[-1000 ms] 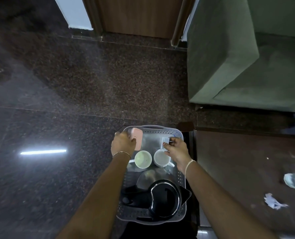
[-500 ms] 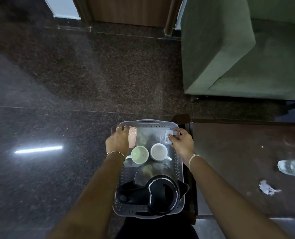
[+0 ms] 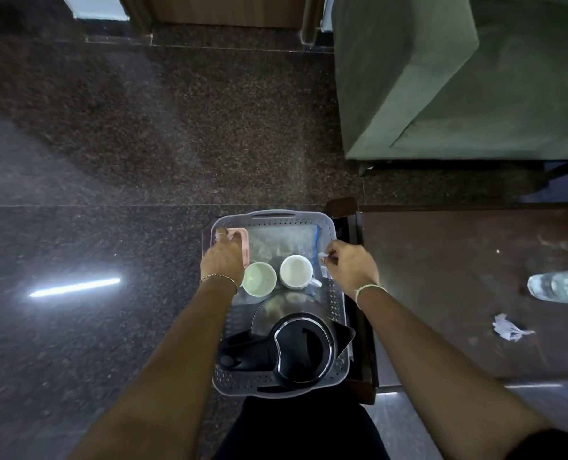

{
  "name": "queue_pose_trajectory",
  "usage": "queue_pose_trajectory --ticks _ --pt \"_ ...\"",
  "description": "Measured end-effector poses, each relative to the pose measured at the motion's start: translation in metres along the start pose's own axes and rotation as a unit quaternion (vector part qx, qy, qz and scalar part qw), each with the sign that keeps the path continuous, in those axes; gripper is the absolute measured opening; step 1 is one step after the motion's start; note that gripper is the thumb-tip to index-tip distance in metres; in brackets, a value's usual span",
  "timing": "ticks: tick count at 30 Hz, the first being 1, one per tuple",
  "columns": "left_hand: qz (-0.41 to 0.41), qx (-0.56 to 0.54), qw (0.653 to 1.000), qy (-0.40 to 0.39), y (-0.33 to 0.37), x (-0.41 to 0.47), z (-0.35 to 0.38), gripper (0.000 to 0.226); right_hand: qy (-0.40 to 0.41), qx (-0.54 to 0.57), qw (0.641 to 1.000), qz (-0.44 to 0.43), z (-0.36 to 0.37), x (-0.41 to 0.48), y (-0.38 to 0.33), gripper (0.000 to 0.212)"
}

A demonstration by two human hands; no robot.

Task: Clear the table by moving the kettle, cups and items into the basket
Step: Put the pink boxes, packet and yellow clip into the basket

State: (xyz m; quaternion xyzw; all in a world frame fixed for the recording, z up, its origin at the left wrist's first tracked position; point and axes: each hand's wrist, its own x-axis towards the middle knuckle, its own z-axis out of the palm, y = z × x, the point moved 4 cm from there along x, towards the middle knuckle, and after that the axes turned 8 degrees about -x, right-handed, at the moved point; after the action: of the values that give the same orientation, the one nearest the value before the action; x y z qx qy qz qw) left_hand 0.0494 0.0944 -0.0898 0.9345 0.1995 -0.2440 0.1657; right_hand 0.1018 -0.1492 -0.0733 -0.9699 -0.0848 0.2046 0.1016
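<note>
Compared with half a second ago, I see the left hand (image 3: 223, 257) lower on the pink box (image 3: 243, 242), which now lies flatter against the far left wall of the basket (image 3: 337, 295). Before, the box stood more upright in the fingers. The right hand (image 3: 350, 263) sits a little further to the right, near the right wall, and the white packet (image 3: 324, 257) in it looks smaller than before. The 2 cups and the kettle keep their places.

Inside the basket, the green cup (image 3: 258, 279) and the white cup (image 3: 296, 271) stand side by side in the middle, both upright and open to the top. The black kettle (image 3: 304, 350) fills the near end, with its handle to the left. A clear plastic bag (image 3: 281, 242) lies at the far end behind the cups. The basket rests beside the brown table (image 3: 458, 293), where a clear bottle (image 3: 559, 287) and a crumpled paper (image 3: 510, 330) lie well apart from it. A green sofa (image 3: 442, 78) stands beyond the table.

Both forearms reach forward over the kettle. The left hand is palm down, its fingers curled over the pink box and covering the near part of it. The right hand is closed, with the fingertips pinching the white packet just beside the white cup.
</note>
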Motion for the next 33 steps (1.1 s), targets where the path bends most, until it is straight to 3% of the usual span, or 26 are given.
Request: queue_pose_trajectory --ticks 4,8,10,18,22,33 --pt "-0.008 -0.003 1.0 -0.004 0.004 -0.002 -0.002 0.05 0.009 -0.093 0.994 -0.051 0.003 0.001 -0.007 0.016" --pt "-0.014 0.0 1.0 -0.009 0.008 -0.007 -0.003 0.046 -0.004 -0.135 0.988 -0.077 0.005 -0.001 -0.009 0.01" --pt "-0.012 0.001 1.0 0.002 0.013 -0.011 -0.006 0.045 -0.004 -0.142 0.987 -0.077 0.003 -0.004 -0.008 0.017" --pt "0.052 -0.047 0.995 0.078 0.073 -0.041 -0.034 0.04 0.066 -0.014 0.997 -0.046 -0.031 -0.036 0.013 0.022" --pt "0.102 -0.13 0.983 0.085 0.13 -0.063 -0.047 0.036 0.126 0.056 0.99 -0.022 -0.058 -0.064 0.04 0.02" --pt "0.145 -0.31 0.938 0.06 0.328 -0.178 0.028 0.018 0.201 0.173 0.962 0.068 -0.122 -0.176 0.227 0.021"
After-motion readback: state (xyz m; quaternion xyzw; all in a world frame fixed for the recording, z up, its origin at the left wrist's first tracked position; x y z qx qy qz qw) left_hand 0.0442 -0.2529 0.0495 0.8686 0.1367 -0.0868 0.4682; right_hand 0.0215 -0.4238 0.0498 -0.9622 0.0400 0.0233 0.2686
